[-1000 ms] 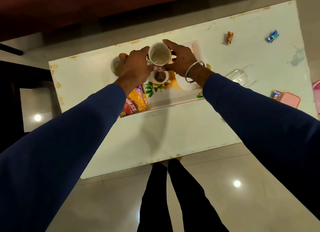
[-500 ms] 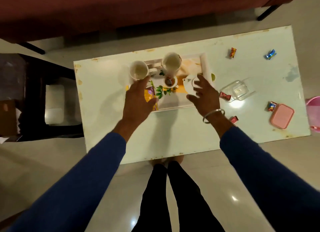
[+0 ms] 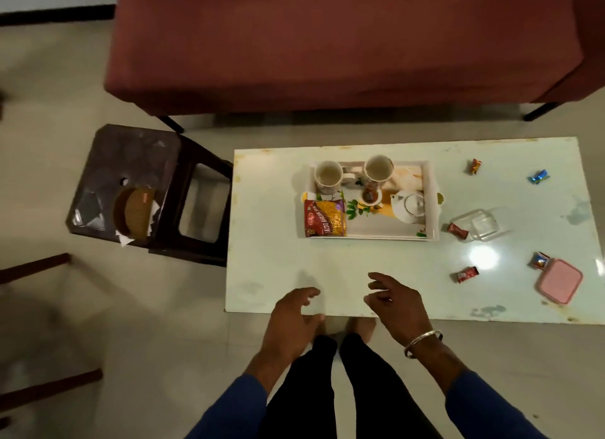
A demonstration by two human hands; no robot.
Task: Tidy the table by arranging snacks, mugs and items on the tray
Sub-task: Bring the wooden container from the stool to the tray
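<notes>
A white tray [image 3: 430,203] sits on the white table [image 3: 327,275]. At its far side stand two mugs, the left mug [image 3: 328,177] and the right mug [image 3: 378,170]. A small bowl [image 3: 371,196], a white teapot [image 3: 409,207] and a red-and-yellow snack packet [image 3: 324,218] also lie on it. Wrapped candies [image 3: 464,274] are scattered on the table right of the tray. My left hand [image 3: 289,324] and my right hand [image 3: 396,307] hover at the table's near edge, fingers apart, holding nothing.
A clear glass container [image 3: 479,224] and a pink lid [image 3: 560,280] lie on the table's right part. A dark stool [image 3: 131,183] with a round wooden item stands left of the table. A maroon sofa [image 3: 327,46] runs behind it.
Both hands let go of the mugs on the tray and pulled back to the table's near edge. The view rose and widened.
</notes>
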